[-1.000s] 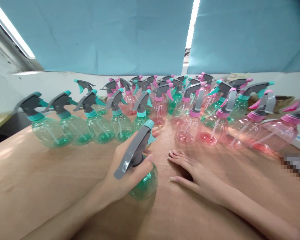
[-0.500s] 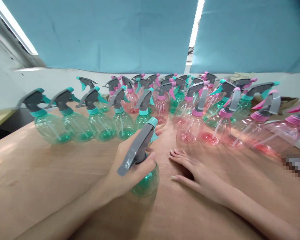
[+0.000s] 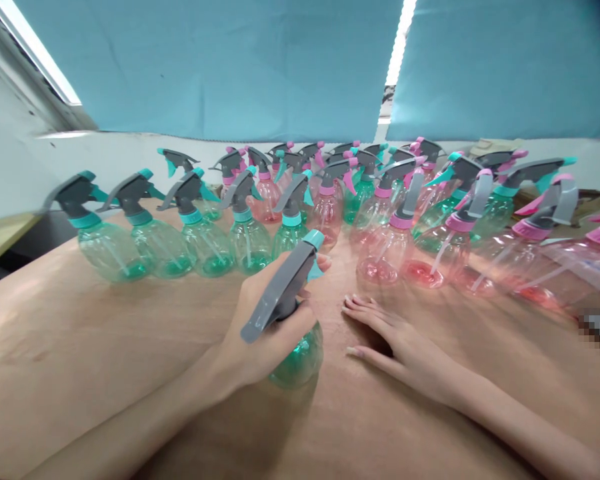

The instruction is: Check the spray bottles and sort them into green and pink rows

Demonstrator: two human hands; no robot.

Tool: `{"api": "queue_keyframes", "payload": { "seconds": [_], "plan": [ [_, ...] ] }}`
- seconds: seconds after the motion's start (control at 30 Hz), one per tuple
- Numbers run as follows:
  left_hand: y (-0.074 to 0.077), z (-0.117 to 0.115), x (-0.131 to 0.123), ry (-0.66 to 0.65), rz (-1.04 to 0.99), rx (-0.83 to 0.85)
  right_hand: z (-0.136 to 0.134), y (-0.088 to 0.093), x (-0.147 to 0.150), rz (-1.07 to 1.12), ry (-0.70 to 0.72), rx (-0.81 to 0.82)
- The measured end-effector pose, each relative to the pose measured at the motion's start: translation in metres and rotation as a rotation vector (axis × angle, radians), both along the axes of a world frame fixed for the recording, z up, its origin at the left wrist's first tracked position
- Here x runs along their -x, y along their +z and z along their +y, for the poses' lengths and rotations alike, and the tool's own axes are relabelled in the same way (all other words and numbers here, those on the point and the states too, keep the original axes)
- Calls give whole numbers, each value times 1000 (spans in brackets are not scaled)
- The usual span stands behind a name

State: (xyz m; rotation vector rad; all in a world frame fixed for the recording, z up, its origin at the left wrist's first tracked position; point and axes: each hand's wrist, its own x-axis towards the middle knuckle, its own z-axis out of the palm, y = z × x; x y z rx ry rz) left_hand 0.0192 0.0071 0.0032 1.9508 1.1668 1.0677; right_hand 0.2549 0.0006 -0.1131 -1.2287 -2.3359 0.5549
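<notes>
A green spray bottle [image 3: 303,360] is clasped, roughly upright, in the left hand [image 3: 257,353], while the spread right hand [image 3: 405,345] is laid on the bench [image 3: 105,347] to its right.

Left hand [image 3: 267,350] partly hides held bottle [image 3: 301,363]; rightmost bottle [image 3: 580,265] cropped.

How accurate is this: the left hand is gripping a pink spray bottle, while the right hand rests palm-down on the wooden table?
One thing is off: the spray bottle is green, not pink, as the head view shows. The left hand is indeed gripping it, and the right hand does rest palm-down on the wooden table.
</notes>
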Motion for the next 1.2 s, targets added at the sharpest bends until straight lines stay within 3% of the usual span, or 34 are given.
{"api": "queue_keyframes", "payload": {
  "seconds": [0.23, 0.57, 0.73, 1.2],
  "plan": [
    [1, 3, 0, -39, -15, 54, 1, 3, 0, -35, 28, 12],
    [4, 2, 3, -22, 57, -15, 1, 4, 1, 2, 39, 27],
    [3, 5, 1, -47, 17, 65, 1, 3, 1, 20, 33, 17],
    [-2, 3, -2, -25, 21, -9, 0, 1, 0, 2, -1, -9]
  ]
}}
